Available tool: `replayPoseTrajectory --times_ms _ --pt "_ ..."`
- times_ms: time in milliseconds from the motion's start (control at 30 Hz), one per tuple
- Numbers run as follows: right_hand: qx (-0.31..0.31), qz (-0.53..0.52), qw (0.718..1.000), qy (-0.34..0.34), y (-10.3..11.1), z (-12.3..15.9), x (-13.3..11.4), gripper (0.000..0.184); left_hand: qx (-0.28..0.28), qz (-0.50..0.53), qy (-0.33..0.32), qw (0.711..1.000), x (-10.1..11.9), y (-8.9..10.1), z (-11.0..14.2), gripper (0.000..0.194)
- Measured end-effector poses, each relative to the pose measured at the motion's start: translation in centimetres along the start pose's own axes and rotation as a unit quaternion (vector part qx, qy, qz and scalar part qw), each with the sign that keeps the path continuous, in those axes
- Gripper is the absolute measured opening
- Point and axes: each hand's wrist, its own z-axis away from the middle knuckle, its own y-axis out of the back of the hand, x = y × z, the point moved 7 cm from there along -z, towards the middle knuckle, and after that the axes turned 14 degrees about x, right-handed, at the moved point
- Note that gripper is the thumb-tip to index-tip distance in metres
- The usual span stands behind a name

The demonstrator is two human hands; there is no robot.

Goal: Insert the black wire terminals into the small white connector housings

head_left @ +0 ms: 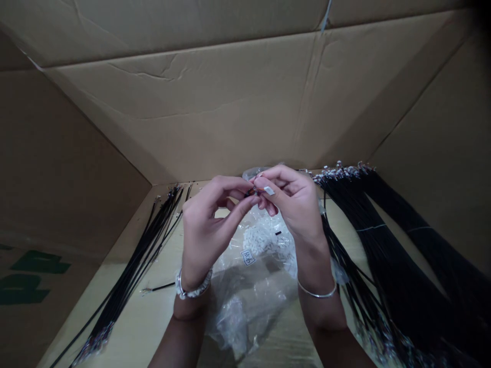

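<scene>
My left hand and my right hand meet above the table, fingertips pinched together. Between them sits a small white connector and the coloured wire ends of a cable; my right fingers pinch the connector, my left fingers pinch the wire ends. Below my hands lies a clear plastic bag holding several small white connectors, with a paper label on it. Both wrists wear bangles.
A bundle of black cables lies to the left on the pale table. A much larger heap of black cables fills the right side. Cardboard walls close in the back and both sides.
</scene>
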Motion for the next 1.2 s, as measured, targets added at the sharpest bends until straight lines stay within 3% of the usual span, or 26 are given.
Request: replayPoseTrajectory --times_ms 267,400,500,667,1200 --pt "0.032 0.050 0.998 0.036 0.4 0.3 -0.7 0.019 0.012 -0.016 0.016 1.000 -0.7 -0.1 0.0 0.026" --pt "0.027 0.047 0.998 0.032 0.3 0.2 -0.6 0.017 -0.010 0.019 0.083 0.996 -1.3 -0.2 -0.1 0.026" --pt "0.018 0.036 0.999 0.023 0.1 0.2 -0.4 0.015 -0.025 0.044 0.135 0.990 -1.8 -0.3 0.0 0.015" --pt "0.002 0.030 0.999 0.024 0.0 0.3 -0.3 0.013 -0.058 0.067 0.186 0.979 -2.1 -0.7 0.1 0.015" --pt "-0.035 -0.003 0.999 -0.035 -0.3 0.3 0.5 0.013 -0.039 0.034 0.189 0.981 -2.4 -0.1 -0.1 0.018"
